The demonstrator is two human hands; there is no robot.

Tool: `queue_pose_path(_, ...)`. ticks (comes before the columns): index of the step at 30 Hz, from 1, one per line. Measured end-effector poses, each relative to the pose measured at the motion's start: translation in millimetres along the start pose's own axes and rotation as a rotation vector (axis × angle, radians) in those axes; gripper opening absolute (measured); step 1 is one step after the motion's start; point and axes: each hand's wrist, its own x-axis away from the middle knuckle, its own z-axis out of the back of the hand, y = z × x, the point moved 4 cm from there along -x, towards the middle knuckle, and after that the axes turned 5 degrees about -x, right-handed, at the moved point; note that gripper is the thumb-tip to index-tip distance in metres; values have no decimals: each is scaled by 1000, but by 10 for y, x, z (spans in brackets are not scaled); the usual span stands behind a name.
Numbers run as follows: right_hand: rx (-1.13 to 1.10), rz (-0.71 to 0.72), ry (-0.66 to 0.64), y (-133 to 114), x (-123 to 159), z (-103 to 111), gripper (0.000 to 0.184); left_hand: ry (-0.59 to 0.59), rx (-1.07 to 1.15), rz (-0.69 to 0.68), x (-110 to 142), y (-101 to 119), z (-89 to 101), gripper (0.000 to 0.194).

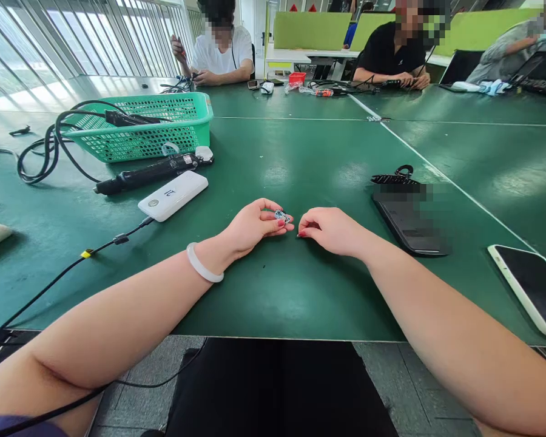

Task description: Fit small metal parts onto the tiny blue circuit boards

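Observation:
Between the thumb and fingers of my left hand [257,226] is a small circuit board [281,216], pale blue and silvery. A white bangle [204,264] circles that wrist. Just to the right, my right hand [330,229] is closed, thumb and forefinger pinched together low over the table. A tiny light tip shows at this pinch, too small to name. The two hands are close together but apart. Both are above the green tabletop [273,291] near its front edge.
Left of my hands lie a white power bank [173,195] with a cable, a black electric screwdriver [150,172] and a green basket [155,124]. To the right are a black phone-like device [403,218] and a white-edged phone [528,291]. Several people sit across the table.

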Motion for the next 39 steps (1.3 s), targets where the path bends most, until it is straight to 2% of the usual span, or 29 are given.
queue_pose_path(6, -478, -3, 201, -80, 8, 15, 14, 12, -25, -6, 7, 5, -21, 21)
queue_pose_path(11, -645, 40, 212, -176, 9, -77, 19, -11, -19, -32, 0, -6, -23, 24)
queue_pose_path(18, -601, 45, 288, -180, 13, -86, 18, 9, -15, -20, 3, 2, -19, 22)
queue_pose_path(26, -380, 124, 416, -248, 59, -50, 17, 23, 53, -28, -4, 3, 21, 17)
queue_pose_path(34, -515, 49, 544, -233, 60, -68, 15, 52, 51, -100, 2, 20, -20, 21)
queue_pose_path(39, -453, 91, 610, -260, 62, -78, 15, 92, 67, -153, -9, 28, -16, 22)
